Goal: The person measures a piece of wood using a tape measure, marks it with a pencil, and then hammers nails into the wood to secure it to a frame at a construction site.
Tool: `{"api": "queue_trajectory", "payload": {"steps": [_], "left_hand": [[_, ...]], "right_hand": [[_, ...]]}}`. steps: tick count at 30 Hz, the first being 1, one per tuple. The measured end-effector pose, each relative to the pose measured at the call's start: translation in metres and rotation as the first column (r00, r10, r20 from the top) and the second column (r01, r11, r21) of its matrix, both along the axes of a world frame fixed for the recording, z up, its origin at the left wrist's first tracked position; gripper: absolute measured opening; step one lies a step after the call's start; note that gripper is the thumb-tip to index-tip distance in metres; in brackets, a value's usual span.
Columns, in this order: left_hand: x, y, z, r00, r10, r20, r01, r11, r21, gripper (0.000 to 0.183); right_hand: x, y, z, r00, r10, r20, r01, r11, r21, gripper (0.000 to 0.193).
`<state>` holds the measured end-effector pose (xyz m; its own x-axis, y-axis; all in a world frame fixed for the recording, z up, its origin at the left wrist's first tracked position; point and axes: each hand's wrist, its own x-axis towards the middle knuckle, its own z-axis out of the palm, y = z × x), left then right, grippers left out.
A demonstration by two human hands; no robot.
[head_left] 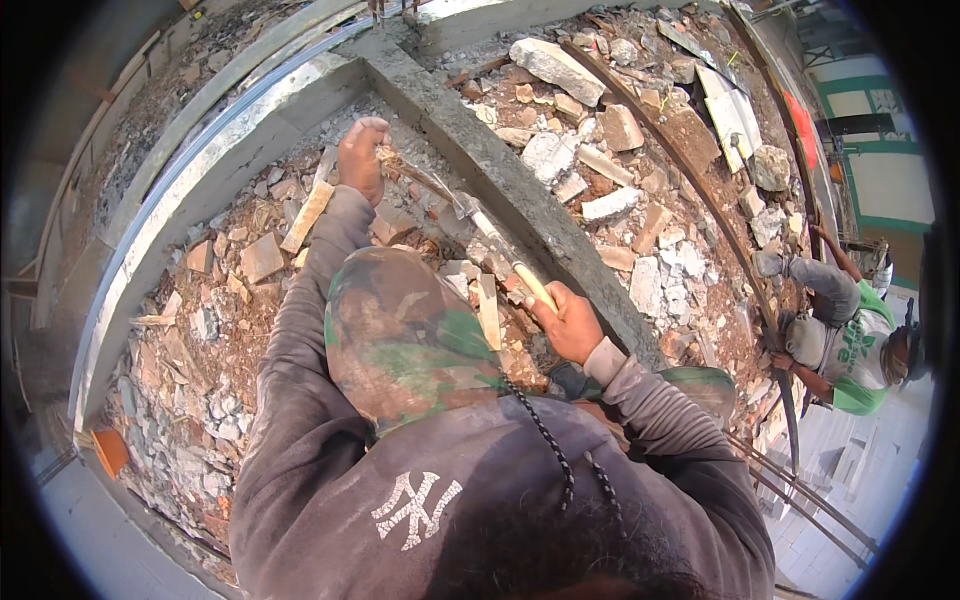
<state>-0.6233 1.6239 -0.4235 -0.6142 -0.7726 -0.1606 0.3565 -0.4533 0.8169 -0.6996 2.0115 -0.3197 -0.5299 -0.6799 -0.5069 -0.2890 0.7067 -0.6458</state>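
My left hand (362, 160) is closed at the far end of a thin, splintered strip of wood (418, 174). Closed around the pale yellow grip of a hammer (490, 236) is my right hand (568, 322). The hammer's metal shaft points away and to the left, and its small head meets the near end of the wood strip; whether they touch I cannot make out. Both lie over rubble, just left of a grey concrete beam (500, 168). My knee in camouflage trousers (400, 330) is between my forearms.
Broken bricks and stones (263, 258) cover the ground on both sides of the beam. A pale concrete edge (200, 190) curves along the left. Long rusty bars (690, 150) cross the rubble at right, where another person (862, 340) bends with hands on a bar.
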Motion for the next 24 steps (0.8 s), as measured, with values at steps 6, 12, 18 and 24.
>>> {"api": "queue_trajectory", "payload": {"steps": [6,12,18,24], "left_hand": [[-0.003,0.038,0.051,0.965,-0.253,0.066,0.262,0.92,-0.292,0.031],[0.003,0.047,0.082,0.918,-0.343,0.202,0.395,0.846,-0.358,0.033],[0.003,0.045,0.081,0.879,-0.405,0.253,0.474,0.804,-0.359,0.026],[-0.014,0.062,0.111,0.789,-0.497,0.36,0.614,0.652,-0.444,0.026]], "right_hand": [[-0.02,0.001,0.03,0.961,-0.063,-0.269,0.04,0.995,-0.09,0.034],[-0.019,-0.03,0.025,0.92,-0.083,-0.384,0.035,0.991,-0.13,0.038],[-0.008,-0.045,0.009,0.922,-0.214,-0.322,0.174,0.973,-0.149,0.041],[-0.031,-0.033,0.021,0.895,-0.447,-0.01,0.441,0.886,-0.143,0.045]]}}
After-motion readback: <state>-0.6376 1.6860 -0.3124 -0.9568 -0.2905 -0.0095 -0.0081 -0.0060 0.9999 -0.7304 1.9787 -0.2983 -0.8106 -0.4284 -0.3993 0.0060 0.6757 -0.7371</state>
